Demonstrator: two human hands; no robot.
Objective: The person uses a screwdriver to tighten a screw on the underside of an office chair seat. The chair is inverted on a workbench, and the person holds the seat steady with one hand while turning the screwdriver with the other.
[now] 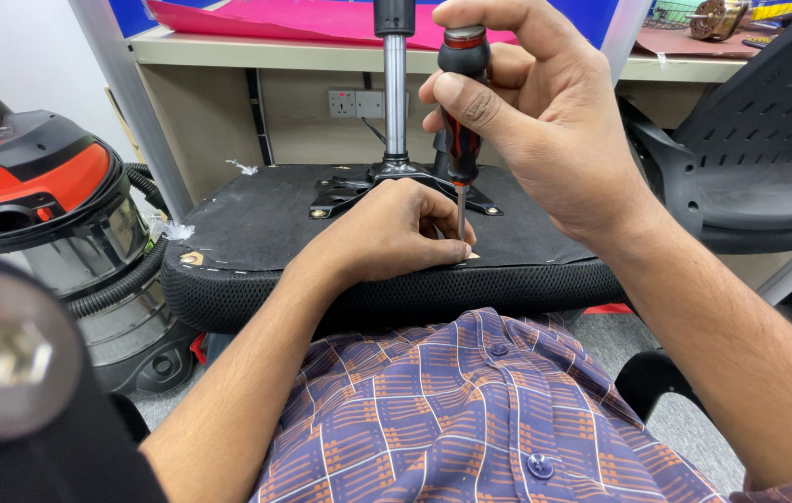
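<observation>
An upturned office chair seat (266,219) lies across my lap, its black underside facing up and a metal column (396,93) rising from the mounting plate (349,186). My right hand (545,112) grips a black and red screwdriver (461,93) held upright, its tip down at the seat's near edge. My left hand (396,233) rests on the seat with its fingers pinched around the screwdriver tip. What sits under the tip is hidden by the fingers.
A red and black vacuum cleaner (37,196) with a steel drum and ribbed hose stands at the left. A black mesh chair (750,149) is at the right. A desk (284,51) with a pink sheet and a wall socket (354,102) lies beyond.
</observation>
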